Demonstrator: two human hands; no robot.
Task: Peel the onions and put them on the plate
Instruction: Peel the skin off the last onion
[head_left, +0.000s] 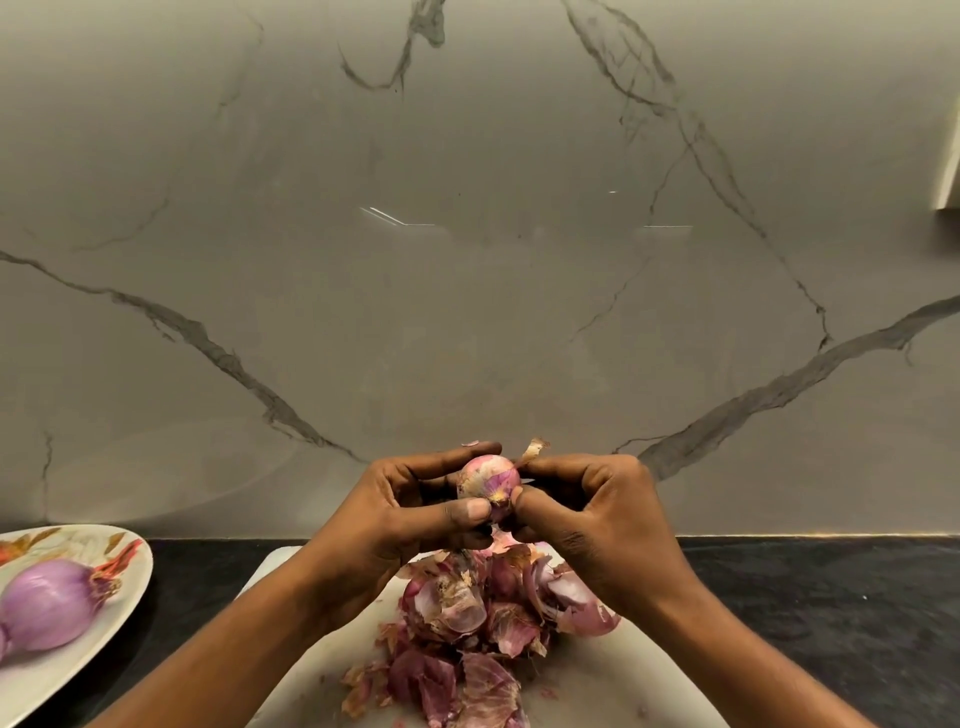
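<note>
L grip (415, 514): curled round onion (488, 480), above board (613, 675). R grip (587, 512): pinches loose skin (535, 449) at onion tip. Peel pile (467, 629) on board. Plate (130, 582) w/ peeled onion (47, 603) far left on table (831, 597).

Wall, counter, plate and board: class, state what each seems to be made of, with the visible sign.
Wall: polished marble or marble-look slab; grey veins, glossy reflections.
Counter: dark speckled stone, probably granite.
Plate: glossy white with printed leaves; glazed ceramic or melamine, cannot tell.
Board: matte white, likely plastic, perhaps stone.
</note>
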